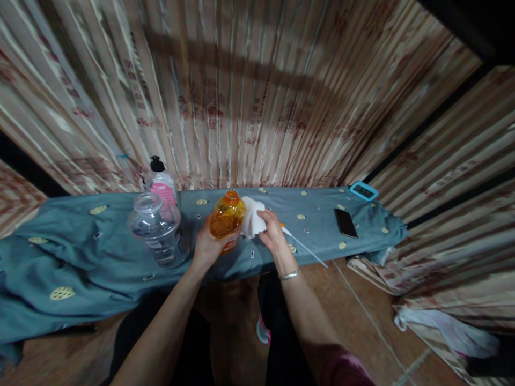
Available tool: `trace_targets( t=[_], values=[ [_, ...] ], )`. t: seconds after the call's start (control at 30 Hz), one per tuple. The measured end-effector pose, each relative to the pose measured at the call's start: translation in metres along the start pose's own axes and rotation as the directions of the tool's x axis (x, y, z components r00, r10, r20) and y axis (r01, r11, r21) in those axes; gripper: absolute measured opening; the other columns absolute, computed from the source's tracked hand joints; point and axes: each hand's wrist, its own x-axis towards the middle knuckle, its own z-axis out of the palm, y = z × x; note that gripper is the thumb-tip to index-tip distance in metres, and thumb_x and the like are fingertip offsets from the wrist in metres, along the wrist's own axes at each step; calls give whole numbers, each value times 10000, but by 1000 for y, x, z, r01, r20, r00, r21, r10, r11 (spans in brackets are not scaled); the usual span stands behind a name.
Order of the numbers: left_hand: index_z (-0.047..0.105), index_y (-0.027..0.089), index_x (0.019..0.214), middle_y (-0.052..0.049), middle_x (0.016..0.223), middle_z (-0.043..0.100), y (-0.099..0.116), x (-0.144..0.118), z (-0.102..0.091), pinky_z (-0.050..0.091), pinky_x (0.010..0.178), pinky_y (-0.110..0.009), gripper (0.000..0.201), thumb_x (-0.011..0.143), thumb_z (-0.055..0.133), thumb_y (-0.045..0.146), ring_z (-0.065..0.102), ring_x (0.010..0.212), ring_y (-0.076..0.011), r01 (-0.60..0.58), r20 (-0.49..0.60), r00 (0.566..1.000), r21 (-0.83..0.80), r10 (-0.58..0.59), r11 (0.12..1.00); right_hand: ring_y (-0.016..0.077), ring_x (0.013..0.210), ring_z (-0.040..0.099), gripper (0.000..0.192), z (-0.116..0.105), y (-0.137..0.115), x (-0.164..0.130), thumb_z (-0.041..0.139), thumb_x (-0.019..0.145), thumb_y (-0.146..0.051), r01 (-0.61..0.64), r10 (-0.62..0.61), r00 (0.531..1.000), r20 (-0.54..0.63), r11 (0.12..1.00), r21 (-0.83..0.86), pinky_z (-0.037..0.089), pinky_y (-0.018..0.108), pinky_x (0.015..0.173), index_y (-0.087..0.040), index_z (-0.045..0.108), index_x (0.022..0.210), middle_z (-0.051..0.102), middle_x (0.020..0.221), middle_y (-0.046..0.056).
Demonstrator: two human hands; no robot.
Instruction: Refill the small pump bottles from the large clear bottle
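An amber see-through bottle [228,217], uncapped at the top and slightly tilted, is gripped round its side by my left hand [210,242]. Against the bottle's right side is a white cloth [253,217], pinched in the fingers of my right hand [272,231]. Just beyond that hand lies a thin white stick-like tube [306,247] with a small orange part at its near end, partly hidden by the hand. To the left of my left hand stands a large clear plastic jar [161,236] without a lid.
Behind the clear jar is a pump bottle [163,185] with a black top and pink label. A dark phone [346,223] and a blue-framed digital timer [364,191] lie at the right on the patterned cloth-covered bench [112,273]. Pleated curtains [241,102] hang close behind.
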Motion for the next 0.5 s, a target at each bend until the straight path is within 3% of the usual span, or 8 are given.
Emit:
trace_targets(
  t=[0.13,0.27,0.37,0.5],
  values=[
    [745,246,1337,-117,1314,908,-1,0,2,681,1143,-581,839,592,1066,460,862,1259,-411,2,17,1000,-6,-2,1000,209,805,823,202,21,-16,-4,821,1149,-390,47,-52,997,53,993,105,703,394,814,-192,827,1110,875,984,8],
    [740,241,1332,-119,1288,909,-5,1,1,670,1157,-600,848,587,1063,483,861,1260,-424,13,17,1000,8,-13,1000,288,1166,876,282,49,-4,-8,809,1152,-472,59,-71,988,138,994,92,669,544,1140,-198,868,1185,934,1224,75],
    [743,243,1333,-121,1305,907,-6,2,0,676,1146,-592,841,594,1055,495,862,1260,-421,10,28,1000,6,-11,1000,308,1213,866,383,56,21,-9,773,1166,-564,30,-30,987,158,1000,4,669,574,1150,-189,856,1163,917,1242,93],
    [747,235,1322,-137,1321,901,-5,2,1,661,1169,-604,851,588,1049,541,855,1268,-422,2,29,1000,-1,-2,1000,283,1085,872,359,46,51,-7,766,1179,-541,20,7,991,137,981,-194,714,530,1040,-189,835,1168,899,1186,77]
  ],
)
